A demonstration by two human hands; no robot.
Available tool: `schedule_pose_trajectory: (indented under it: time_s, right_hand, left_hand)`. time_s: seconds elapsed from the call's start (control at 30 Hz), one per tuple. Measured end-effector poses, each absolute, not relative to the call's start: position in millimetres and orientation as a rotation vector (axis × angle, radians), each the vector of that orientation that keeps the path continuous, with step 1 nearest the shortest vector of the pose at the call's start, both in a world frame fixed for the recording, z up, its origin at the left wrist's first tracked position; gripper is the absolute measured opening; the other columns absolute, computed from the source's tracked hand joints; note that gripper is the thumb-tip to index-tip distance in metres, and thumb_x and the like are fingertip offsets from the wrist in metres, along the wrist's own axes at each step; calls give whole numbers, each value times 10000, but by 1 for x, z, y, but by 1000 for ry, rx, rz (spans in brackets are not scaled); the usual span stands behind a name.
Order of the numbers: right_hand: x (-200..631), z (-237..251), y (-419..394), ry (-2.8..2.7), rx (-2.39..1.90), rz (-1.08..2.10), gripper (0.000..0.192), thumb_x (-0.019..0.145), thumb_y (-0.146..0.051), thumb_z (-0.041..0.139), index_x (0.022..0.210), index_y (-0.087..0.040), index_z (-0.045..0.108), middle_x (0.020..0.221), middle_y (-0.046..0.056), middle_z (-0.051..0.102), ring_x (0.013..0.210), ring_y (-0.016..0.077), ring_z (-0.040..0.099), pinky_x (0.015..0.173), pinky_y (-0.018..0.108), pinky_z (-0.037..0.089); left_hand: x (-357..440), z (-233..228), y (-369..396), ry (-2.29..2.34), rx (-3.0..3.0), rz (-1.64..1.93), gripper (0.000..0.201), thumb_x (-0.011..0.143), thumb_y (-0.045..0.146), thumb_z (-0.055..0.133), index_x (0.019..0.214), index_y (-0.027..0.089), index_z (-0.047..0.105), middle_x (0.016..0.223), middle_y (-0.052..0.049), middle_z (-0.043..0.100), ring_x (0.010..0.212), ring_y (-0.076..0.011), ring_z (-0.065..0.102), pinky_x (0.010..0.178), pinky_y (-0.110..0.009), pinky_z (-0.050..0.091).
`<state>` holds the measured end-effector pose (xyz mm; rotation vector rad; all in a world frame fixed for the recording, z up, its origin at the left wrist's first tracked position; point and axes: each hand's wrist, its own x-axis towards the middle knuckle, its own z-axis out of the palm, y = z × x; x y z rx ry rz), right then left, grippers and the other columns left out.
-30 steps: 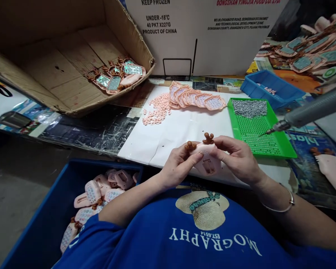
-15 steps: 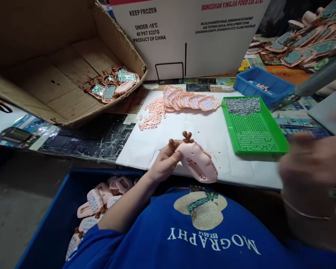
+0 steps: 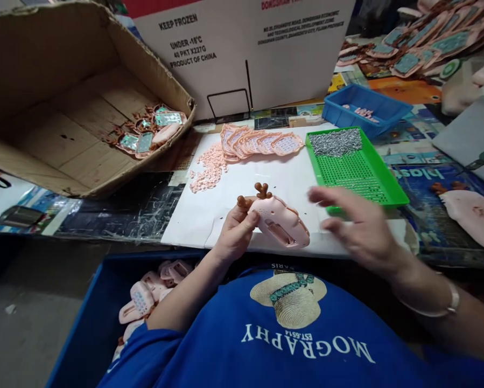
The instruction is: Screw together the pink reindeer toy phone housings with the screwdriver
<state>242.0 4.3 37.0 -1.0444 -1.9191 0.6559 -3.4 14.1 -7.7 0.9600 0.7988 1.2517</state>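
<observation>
Left hand: grip pinches the pink toy shell by its antlered end, tilted off the white sheet on the counter so its underside shows.
Right hand: fingers spread, holding nothing, hovering just right of the shell, near the green screw tray.
Near left: blue bin of similar shells within reach.

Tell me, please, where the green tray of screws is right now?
In the head view the green tray sits right of centre on the table, just beyond the right hand and in front of the small blue bin.
</observation>
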Motion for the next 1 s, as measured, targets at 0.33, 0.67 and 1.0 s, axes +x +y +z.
schedule_pose_trajectory:
  time_s: [0.33,0.67,1.0]
  right_hand:
    - [197,16,13,-1886,-985,1043,282,1006,-410,563,1000,-171,712,948,59,757,795,177,693,684,286,536]
    - [187,6,21,-1736,-1019,1188,254,888,-422,709,855,-172,686,789,23,703,710,158,628,664,290,512]
    - [181,3,13,-1780,-1072,1080,189,918,-326,647,965,-160,723,886,51,751,777,179,680,717,305,537]
  left_hand:
    - [18,-1,7,733,780,1213,468,736,445,836,1117,219,686,1204,-99,742,1150,-284,684,1002,-433,538]
    - [22,-1,9,825,781,1310,395,706,310,870,1044,201,697,1064,-74,786,1072,-257,725,964,-423,574]
    - [13,-3,22,846,643,1513,420,665,369,903,1005,203,722,1046,-64,789,1137,-276,709,1008,-391,546]
